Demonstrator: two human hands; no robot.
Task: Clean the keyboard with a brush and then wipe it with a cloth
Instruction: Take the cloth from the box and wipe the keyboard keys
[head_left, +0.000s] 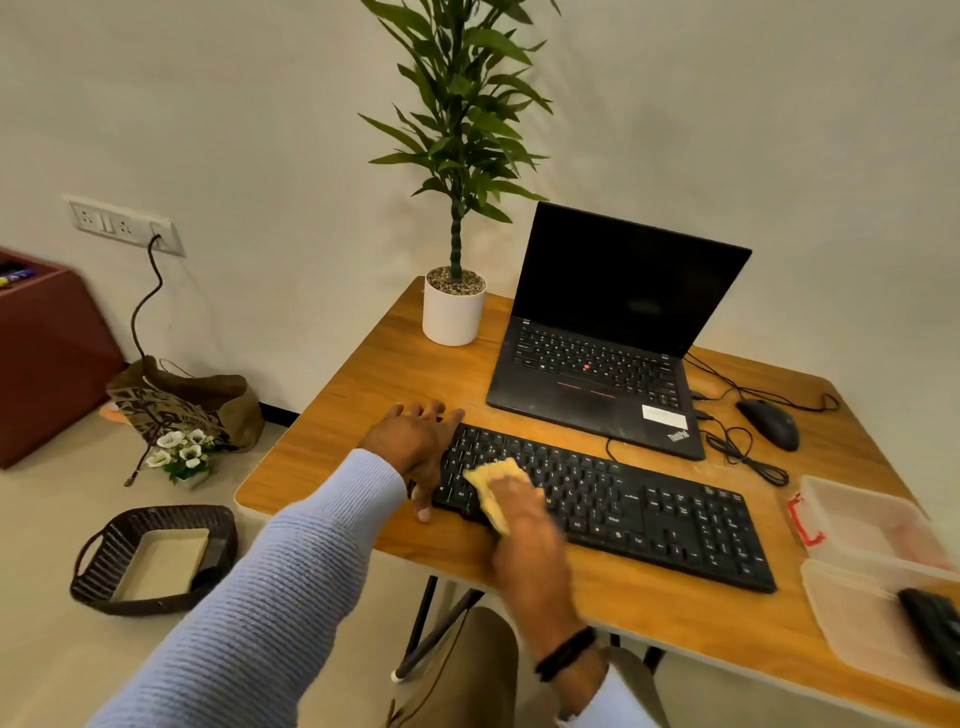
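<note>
Yellow cloth (493, 478), folded small, is held flat against the keys by the right hand (524, 525), which is blurred; it clearly has the cloth, but how the fingers lie cannot be made out. The grip sits over the left part of a black keyboard (649, 514) on a wooden table (395, 364).

Just left of the grip, the left hand (415, 441) lies spread over the keyboard's left end, thumb against its near edge and fingers reaching past its far corner. It looks to be bracing the board, not clasping it.

From the grip, nearly all of the keyboard lies to the right. Its long axis runs left to right across the table, with the right end angled a little toward the person. The letter rows, arrow keys and number pad all lie along that line, and the key legends face the person.

The wiping step seems to be under way near its start. The coming stroke probably follows the long axis rightward, and the right hand is the nearer one for that.

Beyond the grip stands an open laptop (597, 374). Far to the right, a clear tray (852, 608) holds a dark object, possibly the brush
</note>
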